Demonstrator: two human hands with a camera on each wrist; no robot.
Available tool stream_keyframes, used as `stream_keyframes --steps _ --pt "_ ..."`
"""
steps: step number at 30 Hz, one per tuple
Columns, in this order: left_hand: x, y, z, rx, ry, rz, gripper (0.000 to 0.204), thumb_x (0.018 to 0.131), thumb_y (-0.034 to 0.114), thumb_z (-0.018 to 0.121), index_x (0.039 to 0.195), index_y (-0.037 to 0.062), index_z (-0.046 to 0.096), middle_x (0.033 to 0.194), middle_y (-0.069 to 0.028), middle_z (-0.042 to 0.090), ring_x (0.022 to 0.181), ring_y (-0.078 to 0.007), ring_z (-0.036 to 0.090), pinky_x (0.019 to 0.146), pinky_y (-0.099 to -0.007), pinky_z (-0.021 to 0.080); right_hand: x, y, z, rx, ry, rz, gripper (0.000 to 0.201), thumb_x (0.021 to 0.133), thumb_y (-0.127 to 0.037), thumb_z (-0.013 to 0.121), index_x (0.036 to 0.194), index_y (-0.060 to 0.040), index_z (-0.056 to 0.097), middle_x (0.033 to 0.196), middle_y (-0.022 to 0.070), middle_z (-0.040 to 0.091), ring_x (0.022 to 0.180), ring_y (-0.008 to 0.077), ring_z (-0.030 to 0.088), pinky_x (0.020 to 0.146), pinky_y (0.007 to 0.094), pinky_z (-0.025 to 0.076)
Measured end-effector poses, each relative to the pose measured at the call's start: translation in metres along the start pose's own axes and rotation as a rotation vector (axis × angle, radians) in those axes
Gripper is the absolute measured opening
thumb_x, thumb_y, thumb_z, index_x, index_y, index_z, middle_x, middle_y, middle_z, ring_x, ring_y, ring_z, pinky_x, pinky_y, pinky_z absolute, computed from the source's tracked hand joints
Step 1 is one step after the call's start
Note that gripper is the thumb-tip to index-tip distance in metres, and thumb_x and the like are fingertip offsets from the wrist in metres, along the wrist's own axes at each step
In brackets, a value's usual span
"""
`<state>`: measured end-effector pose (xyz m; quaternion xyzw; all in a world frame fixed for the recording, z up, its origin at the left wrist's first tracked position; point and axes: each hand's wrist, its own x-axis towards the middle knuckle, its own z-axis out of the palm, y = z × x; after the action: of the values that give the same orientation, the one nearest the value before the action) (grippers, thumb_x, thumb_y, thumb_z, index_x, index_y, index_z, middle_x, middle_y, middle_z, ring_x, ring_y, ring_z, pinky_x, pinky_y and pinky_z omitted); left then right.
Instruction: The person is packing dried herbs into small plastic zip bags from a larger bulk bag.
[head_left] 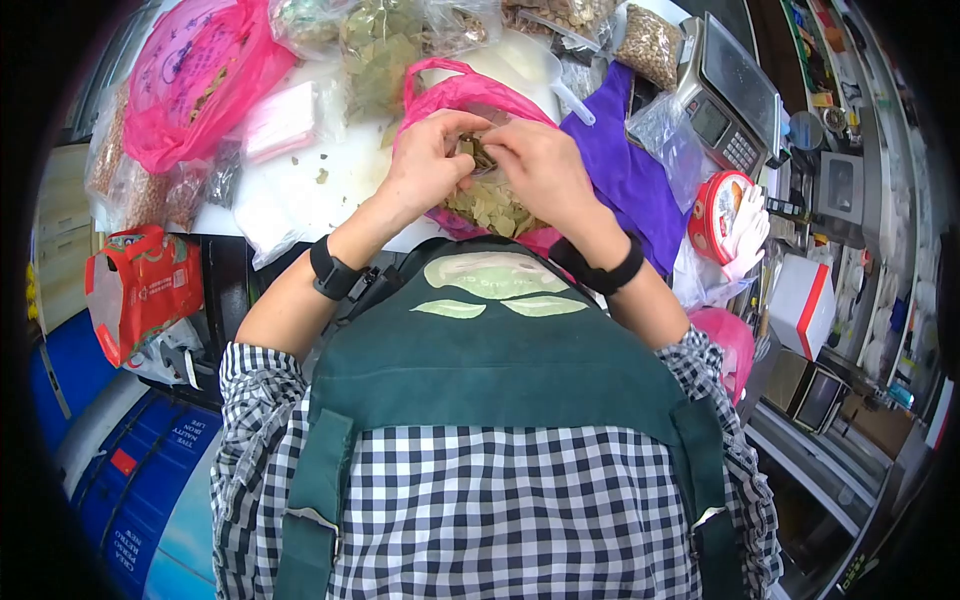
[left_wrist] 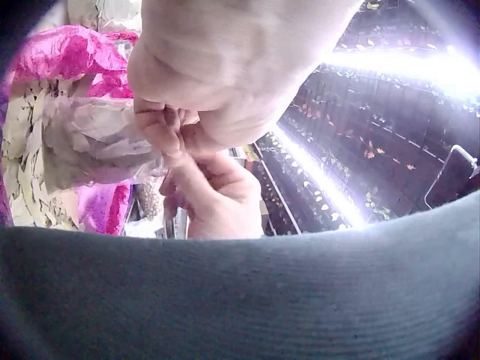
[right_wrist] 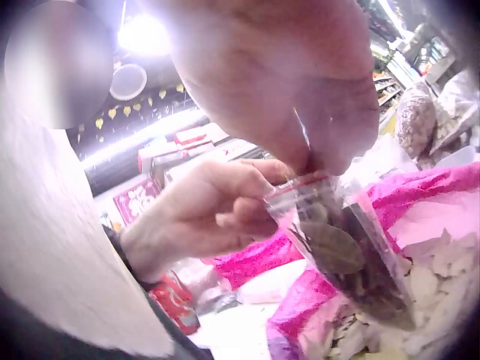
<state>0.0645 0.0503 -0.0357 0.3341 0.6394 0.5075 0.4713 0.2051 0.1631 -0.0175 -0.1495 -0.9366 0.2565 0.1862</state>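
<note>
A small clear zip bag (right_wrist: 337,255) of dried leaves hangs by its top edge between both hands. My left hand (head_left: 428,158) pinches one end of the bag's red-lined seal. At the other end, my right hand (head_left: 545,168) pinches the same top edge, its fingertips close beside the left ones. Seen from the left wrist, the packed bag (left_wrist: 101,142) hangs over loose leaves. Under the hands, an opened pink plastic bag (head_left: 470,92) holds a heap of loose dried leaves (head_left: 492,210). In the head view, the hands partly hide the small bag.
Another pink bag (head_left: 190,75) stands at the left of the white table, beside a stack of clear plastic bags (head_left: 282,120). Filled bags line the back. A purple cloth (head_left: 630,170), a digital scale (head_left: 722,125) and a red round tin (head_left: 715,215) are on the right.
</note>
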Motion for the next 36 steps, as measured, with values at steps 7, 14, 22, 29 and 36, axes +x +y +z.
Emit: stream_keyframes --steps 7,14,22,29,36 --pt "0.002 0.006 0.000 -0.152 0.036 -0.113 0.042 0.080 -0.006 0.050 0.119 0.0021 0.063 0.070 -0.0008 0.061 0.053 -0.0065 0.056 0.044 -0.0213 0.045 -0.017 0.012 0.014 -0.133 -0.186 -0.160 0.017 0.075 -0.006 0.068 0.091 -0.0065 0.070 0.087 0.0078 0.069 0.083 0.0275 0.063 0.072 0.0387 0.053" --pt "0.014 -0.010 -0.004 0.387 0.110 0.192 0.036 0.078 -0.004 0.059 0.112 0.0036 0.062 0.086 -0.0057 0.067 0.065 -0.0097 0.061 0.058 -0.0268 0.050 -0.014 0.012 0.006 0.029 -0.031 -0.202 0.009 0.077 -0.005 0.072 0.085 -0.0040 0.068 0.085 0.0076 0.066 0.082 0.0259 0.064 0.072 0.0364 0.053" --pt "0.011 0.003 -0.033 -0.319 0.001 0.131 0.068 0.082 0.020 0.077 0.141 0.0088 0.045 0.120 -0.0101 0.061 0.091 -0.0167 0.063 0.078 -0.0302 0.052 -0.012 0.018 -0.018 0.475 0.129 -0.004 0.012 0.076 -0.003 0.075 0.086 -0.0009 0.068 0.092 0.0099 0.070 0.087 0.0232 0.067 0.077 0.0319 0.052" --pt "0.009 -0.018 -0.029 -0.378 -0.402 0.073 0.074 0.082 0.017 0.080 0.142 -0.0027 0.042 0.131 -0.0074 0.058 0.118 -0.0141 0.055 0.100 -0.0290 0.044 -0.005 0.010 -0.033 0.950 0.216 0.242 0.010 0.086 0.002 0.070 0.096 0.0039 0.071 0.097 0.0083 0.071 0.088 0.0136 0.064 0.081 0.0269 0.052" --pt "0.009 -0.015 -0.037 -0.241 -0.364 0.158 0.062 0.086 0.013 0.076 0.139 -0.0012 0.046 0.124 -0.0055 0.061 0.106 -0.0123 0.061 0.091 -0.0282 0.051 0.002 0.005 -0.058 0.498 0.231 0.075 0.029 0.077 -0.006 0.078 0.105 -0.0036 0.069 0.109 0.0086 0.067 0.104 0.0217 0.059 0.085 0.0328 0.051"
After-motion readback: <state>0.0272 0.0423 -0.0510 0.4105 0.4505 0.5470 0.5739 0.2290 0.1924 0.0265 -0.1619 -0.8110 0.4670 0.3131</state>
